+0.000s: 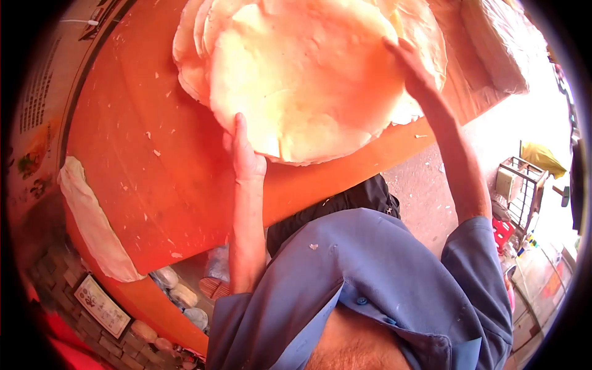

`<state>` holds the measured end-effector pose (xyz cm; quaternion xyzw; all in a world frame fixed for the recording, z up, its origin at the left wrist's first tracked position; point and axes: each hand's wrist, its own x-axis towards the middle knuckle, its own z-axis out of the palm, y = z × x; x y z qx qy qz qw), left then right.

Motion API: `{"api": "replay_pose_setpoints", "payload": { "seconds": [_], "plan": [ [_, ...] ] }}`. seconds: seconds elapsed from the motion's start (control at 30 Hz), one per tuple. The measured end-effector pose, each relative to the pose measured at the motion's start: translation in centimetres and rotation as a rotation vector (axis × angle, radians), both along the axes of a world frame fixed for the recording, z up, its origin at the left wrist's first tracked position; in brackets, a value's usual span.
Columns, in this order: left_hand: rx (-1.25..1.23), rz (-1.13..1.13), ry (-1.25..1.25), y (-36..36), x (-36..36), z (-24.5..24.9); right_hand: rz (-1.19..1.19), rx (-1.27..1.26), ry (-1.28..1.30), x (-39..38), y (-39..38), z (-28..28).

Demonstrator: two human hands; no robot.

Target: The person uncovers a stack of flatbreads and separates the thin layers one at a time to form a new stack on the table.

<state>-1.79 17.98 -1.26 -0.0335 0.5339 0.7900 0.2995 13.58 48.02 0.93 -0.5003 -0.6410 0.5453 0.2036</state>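
A stack of thin pale round sheets (302,80) sits at the far side of the orange table (154,166), the left hand (245,154) open flat against its near edge, the right hand (410,65) spread on its right rim, neither gripping; light, even pressure looks wisest for such brittle-looking sheets.

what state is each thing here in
top sheet, flat, atop the stack
stack of sheets, fanned, overlapping
left hand, at top sheet's near edge, grip unclear
right hand, open, flat on its rim
cloth, draped over table edge
table, flecked with crumbs
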Motion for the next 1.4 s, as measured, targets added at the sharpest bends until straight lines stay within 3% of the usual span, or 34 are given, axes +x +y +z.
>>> {"api": "replay_pose_setpoints", "payload": {
  "seconds": [0.07, 0.13, 0.2, 0.27, 0.3, 0.33, 0.37, 0.4, 0.47, 0.67, 0.73, 0.8, 0.93, 1.0, 1.03, 1.07, 1.13, 1.17, 1.2, 1.27, 1.4],
  "plan": [
    [-0.131, 0.105, 0.043, 0.5, -0.2, -0.4, 0.188, -0.026, -0.24, 0.3, 1.8, -2.1],
    [-0.107, 0.128, 0.095, 0.8, -0.3, -0.6, 0.062, 0.069, -0.099, -0.5, -1.1, 1.8],
    [-0.095, 0.163, 0.137, 0.6, -0.1, -0.9, 0.158, -0.113, 0.166, 0.1, 0.0, 0.7],
    [-0.07, 0.134, 0.101, 0.3, -0.4, -1.3, 0.248, -0.194, 0.114, 1.4, 2.6, -2.4],
    [-0.056, 0.167, 0.105, 0.5, -0.2, -0.6, 0.102, 0.095, -0.074, 2.6, 5.0, -7.9],
    [-0.033, 0.174, 0.147, 0.3, -0.3, -0.5, -0.039, 0.113, -0.03, 1.3, 2.4, -4.3],
    [-0.007, 0.164, 0.206, 0.0, -0.6, -0.1, 0.18, -0.149, 0.083, 0.7, 1.9, -0.1],
    [0.014, 0.147, 0.261, -0.5, -0.9, 0.6, 0.096, -0.096, 0.13, 0.4, 1.3, 0.3],
    [-0.004, 0.182, 0.242, -2.0, -1.9, 2.0, 0.22, -0.161, 0.25, -1.3, -1.1, 4.2],
    [-0.105, 0.417, 0.244, -13.0, -4.3, 5.8, 0.233, -0.035, 0.236, -9.3, -11.2, 8.3],
    [-0.166, 0.519, 0.272, -18.2, -4.7, 6.6, 0.304, -0.143, 0.299, -12.1, -15.1, 8.2],
    [-0.152, 0.526, 0.233, -23.5, -4.8, 6.7, 0.528, -0.339, 0.45, -14.6, -18.2, 6.1],
    [-0.25, 0.52, 0.076, -33.5, -5.3, 2.6, 0.639, -0.631, 0.275, -17.4, -25.5, 0.1],
    [-0.303, 0.523, 0.016, -38.9, -5.3, -1.1, 0.802, -0.488, 0.03, -16.7, -27.5, -2.2],
    [-0.478, 0.574, -0.011, -41.6, -5.2, -3.2, 0.818, -0.548, 0.208, -15.7, -27.8, -6.1],
    [-0.639, 0.61, -0.037, -42.7, -5.6, -4.9, 0.801, -0.479, 0.292, -14.2, -27.9, -5.2],
    [-0.724, 0.737, 0.208, -42.3, -4.1, -3.7, 0.801, -0.296, 0.176, -13.3, -26.9, -1.1],
    [-0.865, 0.7, 0.269, -41.8, -3.6, -2.7, 0.796, -0.087, 0.137, -12.6, -26.3, -0.5],
    [-1.002, 0.664, 0.341, -41.1, -3.7, -1.6, 0.735, -0.099, 0.167, -11.3, -25.3, 1.1],
    [-1.118, 0.556, 0.463, -38.0, -3.1, 1.0, 0.766, 0.116, 0.04, -9.0, -20.9, 1.7],
    [-1.232, 0.001, 0.922, -30.8, -1.8, 3.0, 0.569, 0.64, -0.172, -4.6, -10.4, 2.1]
  ]
}}
